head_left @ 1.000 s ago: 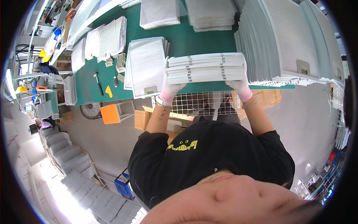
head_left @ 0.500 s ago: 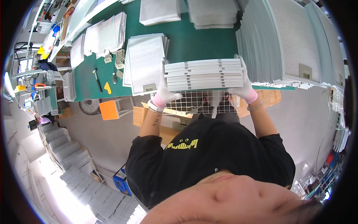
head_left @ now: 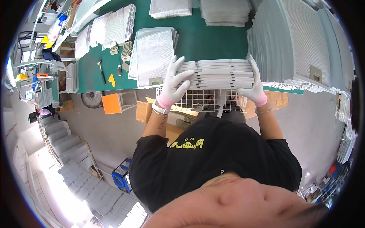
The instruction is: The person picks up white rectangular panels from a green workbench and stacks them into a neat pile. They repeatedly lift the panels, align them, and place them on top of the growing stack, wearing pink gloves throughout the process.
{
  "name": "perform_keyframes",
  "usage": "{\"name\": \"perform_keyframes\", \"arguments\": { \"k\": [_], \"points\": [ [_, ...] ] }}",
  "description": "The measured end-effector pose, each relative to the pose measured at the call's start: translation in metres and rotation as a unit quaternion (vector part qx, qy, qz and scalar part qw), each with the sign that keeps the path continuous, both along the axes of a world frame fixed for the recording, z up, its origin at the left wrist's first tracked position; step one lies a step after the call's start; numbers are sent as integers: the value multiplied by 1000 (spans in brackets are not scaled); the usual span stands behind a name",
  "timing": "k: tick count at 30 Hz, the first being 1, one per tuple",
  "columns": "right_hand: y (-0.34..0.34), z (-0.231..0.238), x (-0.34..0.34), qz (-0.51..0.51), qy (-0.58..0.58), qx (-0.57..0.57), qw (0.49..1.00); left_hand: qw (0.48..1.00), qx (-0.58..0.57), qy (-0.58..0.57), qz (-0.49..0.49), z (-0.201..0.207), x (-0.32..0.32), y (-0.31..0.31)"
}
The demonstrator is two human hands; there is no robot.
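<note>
A stack of white-framed mesh panels [head_left: 222,74] stands on edge at the front of the green table, long sides toward me. My left hand [head_left: 175,83], in a white glove, is at its left end with fingers spread across the panel edges. The gloved right hand [head_left: 254,84] braces the right end, fingers along the side and thumb bent in at the front. Left of the stack, more mesh panels [head_left: 154,57] lie flat in a pile, a small beige latch plate [head_left: 155,81] on the top one's near edge.
A long row of upright panels [head_left: 270,49] fills the table's right side. Further flat piles [head_left: 171,8] lie at the back. A hammer [head_left: 102,72], a screwdriver [head_left: 119,70] and a yellow piece [head_left: 111,80] are at left. A white wire grid [head_left: 203,102] sits below the table edge.
My left hand has loosened from the stack's left end and spread its fingers over the front edges. My right hand stays at the right end. The view has shifted slightly.
</note>
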State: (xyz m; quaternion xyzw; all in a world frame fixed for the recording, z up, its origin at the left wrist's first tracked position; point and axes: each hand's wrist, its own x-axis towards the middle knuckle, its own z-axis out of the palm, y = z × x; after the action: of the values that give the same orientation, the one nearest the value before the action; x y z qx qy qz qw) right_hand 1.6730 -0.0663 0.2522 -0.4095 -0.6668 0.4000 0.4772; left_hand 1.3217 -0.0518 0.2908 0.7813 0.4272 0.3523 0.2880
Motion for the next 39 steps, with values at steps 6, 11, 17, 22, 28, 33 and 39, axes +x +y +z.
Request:
{"name": "perform_keyframes", "arguments": {
  "k": [6,11,17,22,28,33,39],
  "points": [
    [-6,-3,-3,-3,10,8,1000,993,87,76,14,8,5,-6],
    [-8,-6,-3,-2,25,11,1000,989,130,65,15,3,7,-9],
    [-12,-7,-3,-1,24,16,1000,988,146,34,35,-5,9,-15],
    [-13,-9,-4,-1,25,24,999,985,163,43,26,-6,6,-18],
    [-14,-13,-4,1,13,23,1000,985,158,68,19,-5,3,-19],
    [-15,-16,-2,1,15,26,1000,983,169,73,-25,-7,-2,-22],
    [-18,-17,-3,5,40,15,999,974,195,105,-42,-14,-11,-20]
  ]
}}
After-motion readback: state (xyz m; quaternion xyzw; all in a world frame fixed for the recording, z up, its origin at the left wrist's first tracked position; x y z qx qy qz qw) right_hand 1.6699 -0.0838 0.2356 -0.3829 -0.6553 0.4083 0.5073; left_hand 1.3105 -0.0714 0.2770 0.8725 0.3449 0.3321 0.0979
